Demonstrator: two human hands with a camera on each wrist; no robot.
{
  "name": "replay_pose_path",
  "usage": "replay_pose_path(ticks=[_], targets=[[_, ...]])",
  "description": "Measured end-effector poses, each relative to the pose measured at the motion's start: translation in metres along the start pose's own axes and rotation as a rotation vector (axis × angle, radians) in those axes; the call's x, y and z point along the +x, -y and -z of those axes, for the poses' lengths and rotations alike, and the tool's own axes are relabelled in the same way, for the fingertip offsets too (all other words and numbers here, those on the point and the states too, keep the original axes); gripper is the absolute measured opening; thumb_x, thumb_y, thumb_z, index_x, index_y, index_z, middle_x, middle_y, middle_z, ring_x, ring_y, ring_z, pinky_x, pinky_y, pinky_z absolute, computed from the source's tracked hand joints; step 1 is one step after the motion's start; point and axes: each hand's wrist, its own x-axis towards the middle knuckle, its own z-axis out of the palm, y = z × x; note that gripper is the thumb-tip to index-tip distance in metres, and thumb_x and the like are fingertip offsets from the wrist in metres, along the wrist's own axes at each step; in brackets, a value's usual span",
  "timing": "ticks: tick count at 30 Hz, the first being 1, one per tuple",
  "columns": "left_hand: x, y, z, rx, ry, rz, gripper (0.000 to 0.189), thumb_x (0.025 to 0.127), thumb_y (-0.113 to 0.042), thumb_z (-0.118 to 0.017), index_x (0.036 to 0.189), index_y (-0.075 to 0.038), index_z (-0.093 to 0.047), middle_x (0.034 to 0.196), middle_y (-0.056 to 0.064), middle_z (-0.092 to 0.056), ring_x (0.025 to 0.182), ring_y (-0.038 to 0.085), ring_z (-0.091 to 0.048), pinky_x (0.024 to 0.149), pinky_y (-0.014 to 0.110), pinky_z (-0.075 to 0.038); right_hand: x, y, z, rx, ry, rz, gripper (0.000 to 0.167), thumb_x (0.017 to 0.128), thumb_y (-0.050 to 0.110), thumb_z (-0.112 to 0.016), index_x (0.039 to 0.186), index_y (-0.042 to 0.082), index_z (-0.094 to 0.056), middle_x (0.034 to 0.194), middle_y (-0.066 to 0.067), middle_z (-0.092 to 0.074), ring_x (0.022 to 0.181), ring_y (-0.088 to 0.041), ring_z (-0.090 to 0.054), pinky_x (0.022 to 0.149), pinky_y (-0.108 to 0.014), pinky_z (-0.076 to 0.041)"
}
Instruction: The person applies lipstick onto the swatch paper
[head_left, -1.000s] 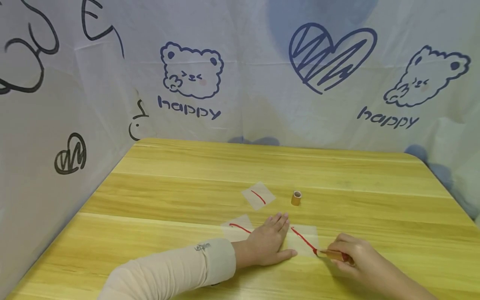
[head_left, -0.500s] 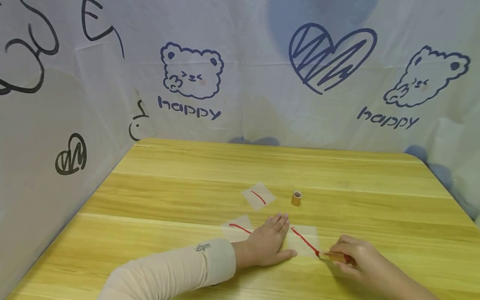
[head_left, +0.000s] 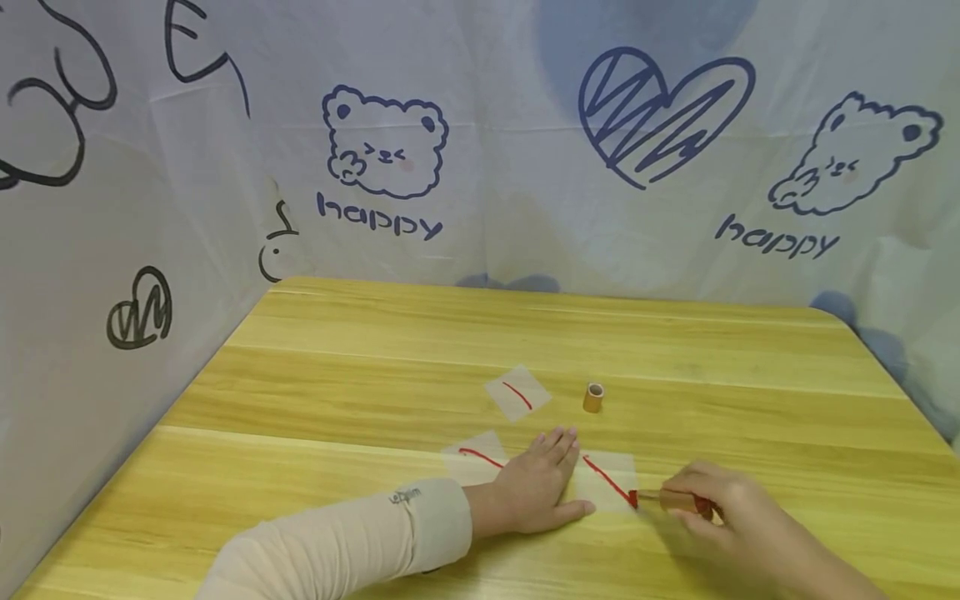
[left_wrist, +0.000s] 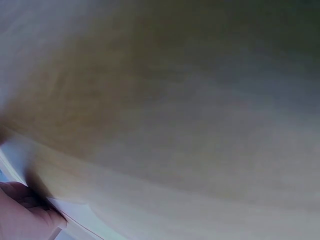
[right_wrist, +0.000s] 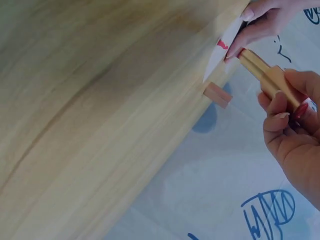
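In the head view my right hand (head_left: 738,517) pinches a lipstick (head_left: 675,500) with a gold-coloured tube. Its red tip is at the lower right corner of a thin whitish square of paper (head_left: 618,467), at the end of a slanting red line. Whether the tip touches the paper I cannot tell. My left hand (head_left: 532,487) lies flat, fingers extended, over that paper's left edge and part of a second marked square (head_left: 478,442). The right wrist view shows the lipstick (right_wrist: 272,77) gripped between thumb and fingers. Only part of my left hand (left_wrist: 25,215) shows in the left wrist view.
Behind the hands stands the lipstick cap (head_left: 593,400), open end up. A third paper square (head_left: 512,406) with a short red line lies left of it. The wooden table (head_left: 375,333) ends at a drawn-on cloth backdrop (head_left: 510,167).
The red line first grew slightly towards the paper's lower right corner. My right hand has since shifted a little right, and more of the lipstick's red tip shows. The left hand stays still.
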Motion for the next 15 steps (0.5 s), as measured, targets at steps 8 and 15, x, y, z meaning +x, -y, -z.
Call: replay_pose_path(ticks=[8,15], targets=[[0.001,0.001,0.000,-0.047,0.002,0.007,0.078,0.094,-0.061,-0.029,0.146,-0.003,-0.025,0.155,0.011,-0.016,0.144,0.023,-0.016,0.117,0.033,-0.020,0.013,0.010,0.000,-0.040,-0.299,-0.130,0.021,0.073,-0.002,-0.074,0.092,0.005,-0.070,0.077,0.001,-0.065,0.060,0.008,-0.044,0.048,-0.008,-0.036],[0.000,0.001,-0.001,-0.071,0.007,0.013,0.078,0.094,-0.061,-0.029,0.146,-0.003,-0.024,0.156,0.011,-0.014,0.144,0.022,-0.015,0.117,0.033,-0.019,0.019,0.011,-0.002,-0.018,-0.422,-0.279,0.024,0.073,-0.007,-0.072,0.097,-0.003,-0.069,0.086,-0.016,-0.069,0.062,0.010,-0.052,0.048,-0.009,-0.043]])
